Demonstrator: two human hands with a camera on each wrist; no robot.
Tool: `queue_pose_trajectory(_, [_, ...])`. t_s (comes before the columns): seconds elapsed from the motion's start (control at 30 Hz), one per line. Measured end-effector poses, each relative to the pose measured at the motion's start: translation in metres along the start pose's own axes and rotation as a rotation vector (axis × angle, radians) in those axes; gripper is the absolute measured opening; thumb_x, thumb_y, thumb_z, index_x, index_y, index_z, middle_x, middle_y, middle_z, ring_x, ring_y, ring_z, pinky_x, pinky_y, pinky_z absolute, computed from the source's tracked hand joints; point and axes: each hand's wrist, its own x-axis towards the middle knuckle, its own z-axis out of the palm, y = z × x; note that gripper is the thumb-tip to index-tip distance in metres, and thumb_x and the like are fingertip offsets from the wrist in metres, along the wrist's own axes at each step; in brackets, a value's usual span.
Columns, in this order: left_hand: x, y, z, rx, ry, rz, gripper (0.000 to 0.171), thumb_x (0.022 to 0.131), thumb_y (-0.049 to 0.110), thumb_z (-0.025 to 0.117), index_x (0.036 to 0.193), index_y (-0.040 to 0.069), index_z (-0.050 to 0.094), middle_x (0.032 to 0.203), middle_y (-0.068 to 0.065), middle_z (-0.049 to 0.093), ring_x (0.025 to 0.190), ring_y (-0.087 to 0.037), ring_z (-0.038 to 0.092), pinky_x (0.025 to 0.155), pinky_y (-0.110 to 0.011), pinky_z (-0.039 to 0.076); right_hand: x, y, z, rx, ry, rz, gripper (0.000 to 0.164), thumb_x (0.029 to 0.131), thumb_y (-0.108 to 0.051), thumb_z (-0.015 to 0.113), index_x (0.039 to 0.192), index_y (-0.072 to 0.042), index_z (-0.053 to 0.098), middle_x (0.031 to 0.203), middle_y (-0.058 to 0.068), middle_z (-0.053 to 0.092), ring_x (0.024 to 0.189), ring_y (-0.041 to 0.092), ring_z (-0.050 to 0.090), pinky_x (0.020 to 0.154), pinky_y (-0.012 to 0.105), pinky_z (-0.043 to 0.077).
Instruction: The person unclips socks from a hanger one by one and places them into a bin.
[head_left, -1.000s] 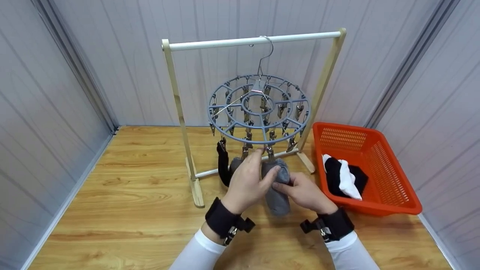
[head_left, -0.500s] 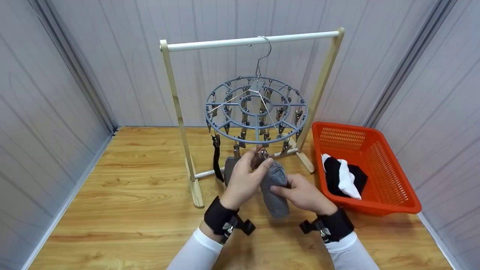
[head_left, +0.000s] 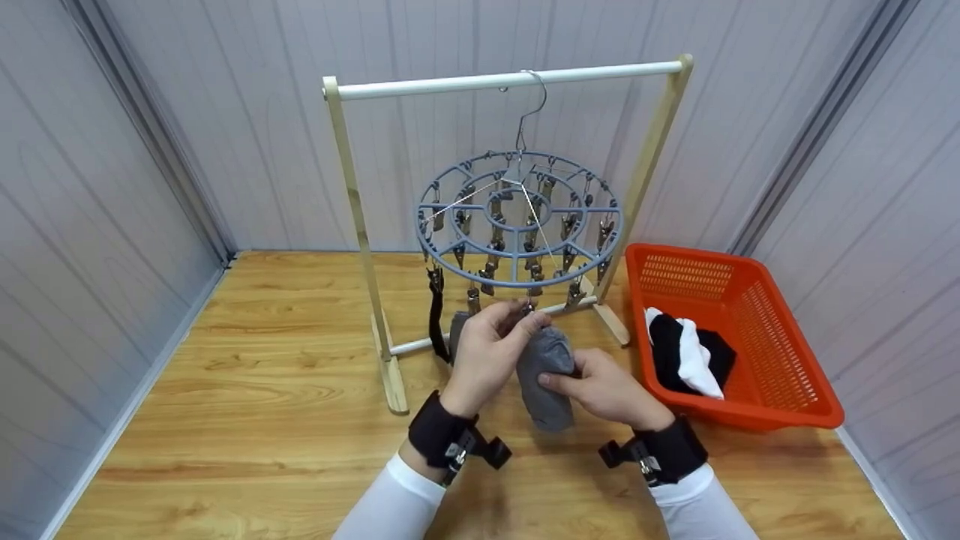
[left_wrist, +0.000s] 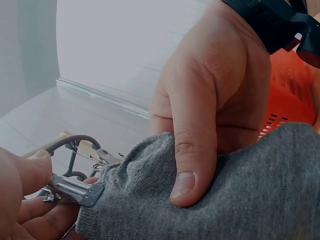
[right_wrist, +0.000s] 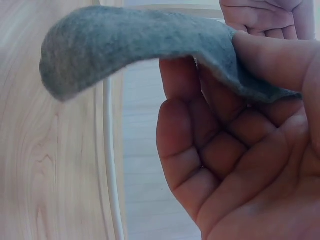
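A grey sock point(head_left: 546, 379) hangs below the front rim of a round grey clip hanger point(head_left: 517, 281). My right hand point(head_left: 611, 386) pinches the sock between thumb and fingers; the fingers show underneath it in the right wrist view. My left hand point(head_left: 487, 352) pinches a metal clip point(left_wrist: 77, 190) at the sock's edge. In the left wrist view the clip's tip lies over the knit cuff point(left_wrist: 97, 212). Behind my left hand, another grey sock point(head_left: 457, 330) is partly hidden, and a narrow black sock point(head_left: 436, 315) hangs from a clip further left.
The hanger hooks over the white bar point(head_left: 450, 85) of a wooden stand point(head_left: 352, 217). Several clips dangle from its rings. At right, an orange basket point(head_left: 806, 360) holds black cloth point(head_left: 667, 352) and a white sock point(head_left: 697, 360). Panelled walls surround the wooden floor point(head_left: 225, 420).
The hanger has turned and swayed slightly. My left thumb has moved from the sock up and left toward the clip. The sock has shifted a little left, still in my right hand.
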Motion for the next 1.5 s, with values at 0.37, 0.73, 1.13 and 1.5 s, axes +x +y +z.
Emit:
queue_pose_trajectory(0.37, [0.0,-0.001,-0.002,0.038,0.027,0.007,0.022,0.11,0.026,0.074,0.122,0.01,0.083,0.114,-0.005,0.083,0.101,-0.014,0.077,0.086,-0.033,0.063,0.002,-0.001,0.0,0.035,0.01,-0.035,0.025,0.11,-0.026,0.074,0.122,-0.006,0.083,0.116,0.006,0.082,0.108,0.021,0.076,0.092,0.03,0.062])
queue_pose_trajectory(0.73, [-0.001,0.0,-0.004,0.028,0.024,0.058,0.02,0.113,0.022,0.068,0.116,0.015,0.086,0.109,-0.006,0.083,0.093,-0.017,0.076,0.075,-0.026,0.054,0.001,-0.002,0.003,-0.008,0.065,-0.058,0.022,0.111,-0.024,0.072,0.1,-0.005,0.078,0.084,-0.003,0.061,0.08,0.014,0.061,0.07,0.025,0.048])
queue_pose_trajectory(1.13, [-0.001,0.001,-0.002,-0.019,0.038,0.069,0.019,0.112,0.021,0.07,0.113,0.015,0.088,0.108,-0.003,0.085,0.091,-0.018,0.075,0.076,-0.024,0.055,-0.001,-0.003,0.0,-0.031,0.076,-0.05,0.021,0.11,-0.022,0.073,0.101,-0.005,0.08,0.085,-0.002,0.066,0.082,0.014,0.064,0.072,0.025,0.052])
queue_pose_trajectory(1.5, [-0.002,0.002,-0.003,-0.03,0.037,0.07,0.02,0.112,0.02,0.07,0.116,0.011,0.087,0.109,0.0,0.084,0.105,-0.027,0.079,0.09,-0.035,0.064,-0.003,0.0,-0.011,-0.104,0.092,-0.025,0.022,0.11,-0.022,0.074,0.095,-0.007,0.078,0.087,-0.001,0.072,0.079,0.012,0.066,0.07,0.025,0.054])
